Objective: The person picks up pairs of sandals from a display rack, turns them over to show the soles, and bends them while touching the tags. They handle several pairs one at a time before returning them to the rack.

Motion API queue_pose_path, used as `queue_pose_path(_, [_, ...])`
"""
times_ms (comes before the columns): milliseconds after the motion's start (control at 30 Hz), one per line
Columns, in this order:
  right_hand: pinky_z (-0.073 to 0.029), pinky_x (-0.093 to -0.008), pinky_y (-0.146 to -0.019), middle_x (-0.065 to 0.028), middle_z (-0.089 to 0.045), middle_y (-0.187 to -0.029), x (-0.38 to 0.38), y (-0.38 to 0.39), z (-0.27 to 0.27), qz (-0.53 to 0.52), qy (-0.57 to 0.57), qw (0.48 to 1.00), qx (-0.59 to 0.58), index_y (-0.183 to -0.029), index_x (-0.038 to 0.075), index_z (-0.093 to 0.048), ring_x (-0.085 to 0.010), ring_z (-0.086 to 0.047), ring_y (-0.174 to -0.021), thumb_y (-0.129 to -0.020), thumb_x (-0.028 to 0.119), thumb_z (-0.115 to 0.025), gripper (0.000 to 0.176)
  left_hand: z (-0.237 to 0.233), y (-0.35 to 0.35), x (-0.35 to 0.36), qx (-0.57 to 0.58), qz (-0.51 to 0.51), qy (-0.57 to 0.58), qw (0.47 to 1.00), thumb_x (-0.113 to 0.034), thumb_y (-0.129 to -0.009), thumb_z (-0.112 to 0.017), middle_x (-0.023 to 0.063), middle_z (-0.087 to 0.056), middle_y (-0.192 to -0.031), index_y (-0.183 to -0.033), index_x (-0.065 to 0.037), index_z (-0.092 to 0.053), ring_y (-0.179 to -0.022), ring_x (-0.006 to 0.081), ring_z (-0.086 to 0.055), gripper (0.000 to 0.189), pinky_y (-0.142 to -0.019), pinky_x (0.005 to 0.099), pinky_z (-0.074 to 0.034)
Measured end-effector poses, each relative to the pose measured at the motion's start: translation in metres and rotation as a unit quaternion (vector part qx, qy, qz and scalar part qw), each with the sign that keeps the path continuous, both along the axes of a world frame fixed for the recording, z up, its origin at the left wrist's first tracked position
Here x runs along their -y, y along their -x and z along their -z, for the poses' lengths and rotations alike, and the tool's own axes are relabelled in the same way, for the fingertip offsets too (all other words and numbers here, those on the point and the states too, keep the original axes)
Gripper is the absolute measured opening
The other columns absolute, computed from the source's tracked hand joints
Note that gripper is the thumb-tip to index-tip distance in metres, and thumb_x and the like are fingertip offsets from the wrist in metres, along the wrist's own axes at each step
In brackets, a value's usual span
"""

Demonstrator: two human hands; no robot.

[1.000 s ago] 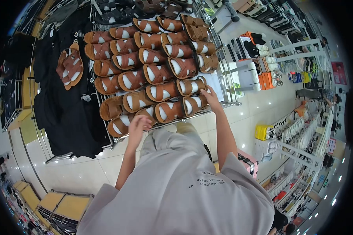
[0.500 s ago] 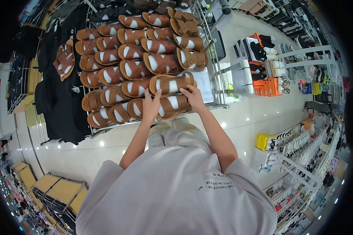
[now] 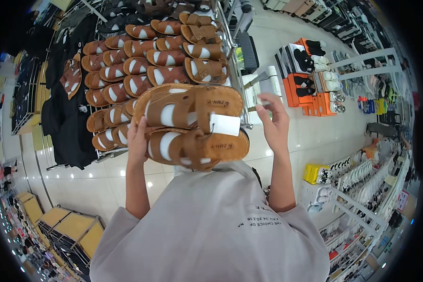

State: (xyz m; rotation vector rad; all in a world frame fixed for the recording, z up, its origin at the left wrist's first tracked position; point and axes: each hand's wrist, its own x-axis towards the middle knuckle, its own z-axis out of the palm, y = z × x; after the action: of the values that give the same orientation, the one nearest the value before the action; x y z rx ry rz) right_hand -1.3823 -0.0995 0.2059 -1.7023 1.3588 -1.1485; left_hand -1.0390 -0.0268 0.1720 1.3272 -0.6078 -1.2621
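Note:
A pair of brown sandals (image 3: 178, 109) is lifted off the rack, close to my chest, toes to the left and heels to the right. White stuffing fills the straps, and a white tag (image 3: 226, 124) hangs between the two heels. At the toe end, my left hand (image 3: 137, 141) grips the pair, part of its fingers hidden. My right hand (image 3: 273, 122) is apart from the heels, to their right, holding nothing, with its fingers spread and slightly bent.
Rows of brown sandals (image 3: 137, 68) lie on a metal rack (image 3: 223, 35) in front. Black clothes (image 3: 68, 127) hang on its left, with one sandal pair (image 3: 72, 77) on top. Orange shoe boxes (image 3: 293, 89) stand right; a yellow box (image 3: 311, 173) sits lower right.
The sandal pair has come up from the rack's front rows toward me. My left hand moved left with its toe end; my right hand let go and moved away to the right.

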Motion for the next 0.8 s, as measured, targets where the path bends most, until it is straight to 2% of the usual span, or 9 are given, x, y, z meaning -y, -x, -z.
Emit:
queue_pose_path(100, [-0.049,-0.0311,-0.083,-0.0085,-0.062,-0.106,-0.008,0.004,-0.007,-0.051,-0.115,0.986,0.113,-0.121,0.0,-0.055,-0.0161,-0.06,-0.094,-0.093,0.022,-0.058,0.036,-0.031,0.011,-0.001,-0.037,0.018,-0.001,0.999,-0.025,-0.102,-0.042,0.0113,-0.06,-0.113,-0.127,-0.002,-0.045,-0.097,0.0161,-0.063,0.034,-0.08,0.0308,-0.054])
queue_pose_path(200, [-0.048,-0.0311,-0.086,-0.0111,-0.061,-0.111,-0.022,0.008,-0.026,-0.176,-0.319,0.82,0.441,-0.125,-0.004,-0.05,-0.0169,-0.059,-0.1,-0.096,0.027,-0.053,0.042,-0.041,0.016,-0.002,-0.015,0.045,0.03,0.998,-0.026,-0.102,-0.043,0.0117,-0.059,-0.12,-0.131,-0.001,-0.044,-0.104,0.0174,-0.062,0.038,-0.086,0.0315,-0.052])
queue_pose_path(333, [-0.049,-0.0332,-0.09,-0.0122,-0.06,-0.114,-0.036,0.008,-0.037,-0.134,-0.27,0.897,0.322,-0.125,-0.004,-0.049,-0.0189,-0.059,-0.103,-0.098,0.023,-0.049,0.038,-0.051,0.023,-0.003,0.016,0.057,0.089,0.994,-0.023,-0.103,-0.041,0.0122,-0.057,-0.123,-0.134,-0.001,-0.04,-0.106,0.0174,-0.061,0.039,-0.089,0.0321,-0.051])
queue_pose_path(467, [-0.048,-0.0329,-0.092,-0.0104,-0.058,-0.119,-0.061,0.002,-0.038,-0.116,-0.321,0.851,0.399,-0.134,-0.001,-0.037,-0.0193,-0.058,-0.106,-0.098,0.02,-0.051,0.044,-0.059,0.025,-0.014,0.123,0.052,0.082,0.988,-0.023,-0.103,-0.038,0.0129,-0.053,-0.128,-0.136,0.0,-0.038,-0.113,0.0186,-0.057,0.04,-0.094,0.0333,-0.047])
queue_pose_path(500, [-0.048,-0.0327,-0.092,-0.0093,-0.054,-0.125,-0.064,0.006,-0.028,-0.21,-0.282,0.853,0.386,-0.137,0.002,-0.033,-0.0179,-0.056,-0.11,-0.096,0.016,-0.055,0.048,-0.059,0.023,-0.017,0.142,0.05,0.084,0.985,-0.024,-0.104,-0.037,0.0131,-0.053,-0.129,-0.137,0.0,-0.037,-0.115,0.019,-0.056,0.041,-0.095,0.0336,-0.046])
queue_pose_path(600, [-0.046,-0.0312,-0.093,-0.0093,-0.053,-0.126,-0.089,0.0,-0.016,-0.159,-0.331,0.868,0.333,-0.137,0.003,-0.036,-0.016,-0.052,-0.113,-0.093,0.009,-0.059,0.05,-0.053,0.018,-0.029,0.152,0.015,0.067,0.986,-0.033,-0.105,-0.028,0.0123,-0.052,-0.131,-0.139,-0.003,-0.035,-0.119,0.0207,-0.053,0.046,-0.099,0.0345,-0.044])
queue_pose_path(667, [-0.044,-0.0292,-0.093,-0.0081,-0.055,-0.122,-0.09,-0.002,-0.003,-0.178,-0.283,0.885,0.324,-0.133,0.002,-0.042,-0.0136,-0.05,-0.114,-0.089,0.004,-0.062,0.049,-0.038,0.003,-0.037,0.175,0.003,0.06,0.983,-0.039,-0.105,-0.026,0.0112,-0.051,-0.132,-0.14,-0.005,-0.034,-0.12,0.0214,-0.052,0.049,-0.102,0.0358,-0.042])
queue_pose_path(700, [-0.044,-0.0289,-0.093,-0.008,-0.056,-0.121,-0.086,0.0,0.0,-0.193,-0.278,0.887,0.315,-0.132,0.002,-0.044,-0.0134,-0.051,-0.113,-0.089,0.003,-0.063,0.047,-0.039,0.005,-0.039,0.099,0.005,0.07,0.993,-0.057,-0.099,-0.023,0.0104,-0.051,-0.134,-0.139,-0.007,-0.037,-0.123,0.0229,-0.05,0.066,-0.104,0.0377,-0.04])
queue_pose_path(800, [-0.044,-0.0283,-0.092,-0.0084,-0.06,-0.115,-0.081,-0.001,0.007,-0.205,-0.222,0.911,0.282,-0.129,0.001,-0.048,-0.014,-0.055,-0.106,-0.087,0.003,-0.063,0.044,-0.057,-0.001,-0.035,-0.095,0.076,0.109,0.987,-0.074,-0.089,-0.017,0.0123,-0.052,-0.134,-0.135,-0.005,-0.044,-0.123,0.0252,-0.05,0.087,-0.104,0.0397,-0.039])
